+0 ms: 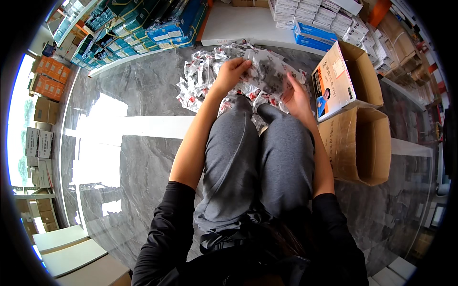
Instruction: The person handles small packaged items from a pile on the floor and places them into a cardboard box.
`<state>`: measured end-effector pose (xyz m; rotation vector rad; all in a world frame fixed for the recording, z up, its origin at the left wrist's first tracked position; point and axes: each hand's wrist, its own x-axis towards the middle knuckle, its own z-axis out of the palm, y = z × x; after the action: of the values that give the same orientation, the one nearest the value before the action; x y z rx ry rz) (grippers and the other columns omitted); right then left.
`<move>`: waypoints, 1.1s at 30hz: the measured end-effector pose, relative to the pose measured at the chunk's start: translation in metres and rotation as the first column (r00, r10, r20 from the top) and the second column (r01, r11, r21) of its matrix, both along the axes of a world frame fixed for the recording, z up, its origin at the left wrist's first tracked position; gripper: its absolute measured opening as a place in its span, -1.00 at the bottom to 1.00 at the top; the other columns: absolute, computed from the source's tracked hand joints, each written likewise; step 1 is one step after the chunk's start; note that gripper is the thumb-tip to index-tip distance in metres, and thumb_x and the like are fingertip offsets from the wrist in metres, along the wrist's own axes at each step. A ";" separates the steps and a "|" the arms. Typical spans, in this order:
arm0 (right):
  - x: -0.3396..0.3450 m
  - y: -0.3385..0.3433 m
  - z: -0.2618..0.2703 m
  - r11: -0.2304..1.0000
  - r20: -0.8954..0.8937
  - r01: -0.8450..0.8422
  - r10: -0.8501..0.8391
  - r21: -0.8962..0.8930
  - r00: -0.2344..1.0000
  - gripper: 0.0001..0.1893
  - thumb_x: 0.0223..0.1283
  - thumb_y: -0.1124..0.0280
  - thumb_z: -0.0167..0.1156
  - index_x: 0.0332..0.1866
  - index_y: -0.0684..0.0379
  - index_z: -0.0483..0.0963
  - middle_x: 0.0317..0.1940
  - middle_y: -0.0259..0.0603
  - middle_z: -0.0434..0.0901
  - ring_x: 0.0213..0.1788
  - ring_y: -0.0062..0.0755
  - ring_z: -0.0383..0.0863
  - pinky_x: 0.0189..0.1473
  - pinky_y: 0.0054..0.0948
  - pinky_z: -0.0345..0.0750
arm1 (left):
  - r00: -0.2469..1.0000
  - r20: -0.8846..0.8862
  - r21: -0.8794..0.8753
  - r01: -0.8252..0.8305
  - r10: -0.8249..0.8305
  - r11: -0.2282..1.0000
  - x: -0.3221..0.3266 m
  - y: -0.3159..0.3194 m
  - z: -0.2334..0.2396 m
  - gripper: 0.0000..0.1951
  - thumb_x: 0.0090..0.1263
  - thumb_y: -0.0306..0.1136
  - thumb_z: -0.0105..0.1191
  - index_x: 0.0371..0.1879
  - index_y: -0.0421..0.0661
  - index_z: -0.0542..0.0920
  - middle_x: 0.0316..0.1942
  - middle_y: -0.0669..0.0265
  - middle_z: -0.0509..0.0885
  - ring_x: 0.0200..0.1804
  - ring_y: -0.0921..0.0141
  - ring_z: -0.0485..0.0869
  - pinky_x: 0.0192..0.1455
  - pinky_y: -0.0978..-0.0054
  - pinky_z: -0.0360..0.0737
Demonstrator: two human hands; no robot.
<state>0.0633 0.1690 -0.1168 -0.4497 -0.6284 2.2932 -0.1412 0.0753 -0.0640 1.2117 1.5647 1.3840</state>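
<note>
A clear printed plastic bag (266, 69) is stretched between my two hands above the floor, with something dark inside that I cannot make out. My left hand (232, 73) pinches its left edge between thumb and fingers. On its right side, my right hand (296, 95) holds the bag with the thumb upright and the fingers partly hidden beneath. Below and behind the bag spreads a heap of small clear plastic packets (200, 69) with red and dark contents. The heap lies on the floor just beyond my knees.
To my right stand two open cardboard boxes, one printed (334, 82) and one plain brown (340, 143). Blue and green strapped cartons (171, 32) are stacked ahead on the left. A white shelf (243, 25) holds small white boxes (315, 12) and a blue box (315, 37).
</note>
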 end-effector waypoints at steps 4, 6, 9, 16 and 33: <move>-0.001 0.003 -0.005 0.983 0.103 -0.166 0.157 0.079 0.982 -0.75 0.22 0.38 0.04 -0.01 0.19 0.40 -0.10 -0.25 0.54 -0.07 -0.48 0.54 -0.04 -0.47 0.49 | 0.999 0.047 0.058 -0.011 0.008 0.998 -0.001 0.001 0.000 -0.72 0.36 -0.21 -0.06 -0.32 -0.21 0.55 -0.50 0.39 0.57 -0.46 0.60 0.51 -0.43 0.67 0.44; -0.004 -0.009 0.008 0.984 0.048 -0.127 0.122 0.124 0.991 -0.73 0.22 0.41 0.04 0.00 0.24 0.39 -0.07 -0.22 0.52 -0.03 -0.47 0.52 0.01 -0.47 0.46 | 0.988 0.153 0.027 -0.019 0.015 0.999 0.001 -0.003 0.003 -0.67 0.35 -0.15 -0.05 -0.26 -0.24 0.54 -0.44 0.35 0.58 -0.43 0.56 0.54 -0.42 0.64 0.50; -0.001 -0.012 0.018 0.990 0.000 -0.017 0.018 0.137 1.000 -0.72 0.21 0.43 0.03 0.01 0.29 0.37 -0.03 -0.18 0.50 0.02 -0.46 0.48 0.07 -0.48 0.42 | 0.953 0.301 -0.053 -0.017 0.032 0.998 0.013 -0.007 0.023 -0.55 0.31 -0.05 -0.03 -0.17 -0.29 0.51 -0.34 0.26 0.58 -0.38 0.47 0.57 -0.40 0.57 0.59; 0.002 0.000 0.003 0.980 0.053 -0.049 0.039 0.194 0.998 -0.71 0.21 0.44 0.03 0.02 0.29 0.37 -0.01 -0.21 0.49 0.03 -0.50 0.47 0.09 -0.54 0.39 | 0.983 0.180 -0.124 -0.011 0.033 0.992 0.007 -0.006 0.016 -0.45 0.28 0.01 -0.01 -0.09 -0.34 0.46 -0.28 0.13 0.56 -0.39 0.39 0.60 -0.41 0.53 0.63; 0.002 -0.019 0.027 0.975 0.079 -0.036 0.019 0.219 0.997 -0.71 0.22 0.40 0.04 0.02 0.22 0.38 -0.07 -0.27 0.50 -0.02 -0.53 0.49 -0.01 -0.56 0.43 | 0.992 0.085 -0.270 -0.068 0.094 0.960 0.011 -0.007 0.012 -0.49 0.33 0.08 -0.15 -0.32 -0.23 0.53 -0.58 0.25 0.60 -0.56 0.51 0.51 -0.51 0.62 0.40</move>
<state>0.0653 0.1502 -0.0902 -0.4254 -0.9215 2.2077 -0.1304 0.0684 -0.0516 0.9146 1.6855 1.2159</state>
